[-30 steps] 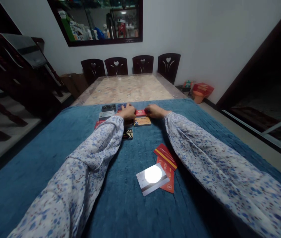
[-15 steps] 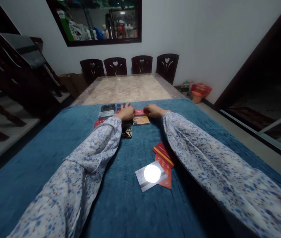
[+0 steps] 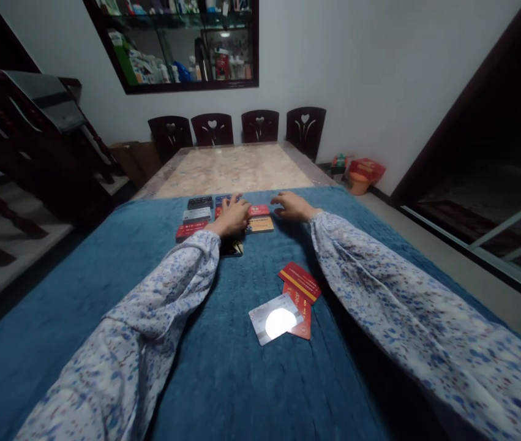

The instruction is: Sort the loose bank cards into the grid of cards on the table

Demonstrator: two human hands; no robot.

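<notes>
Left hand (image 3: pixel 234 215) flat, fingers spread, on laid-out cards (image 3: pixel 196 215) (blue blanket (image 3: pixel 223 380) beneath). Right hand (image 3: pixel 293 207) open, empty, just beside red card (image 3: pixel 259 210). Nearer than both hands, loose silver card (image 3: pixel 275 318).

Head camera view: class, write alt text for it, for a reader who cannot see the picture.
Two floral-sleeved arms reach across a blue cloth; the left hand rests on a grid of cards and the right hand hovers open beside a red card. Nearer lie two red cards and a silver card. Four dark chairs stand beyond the table.
</notes>
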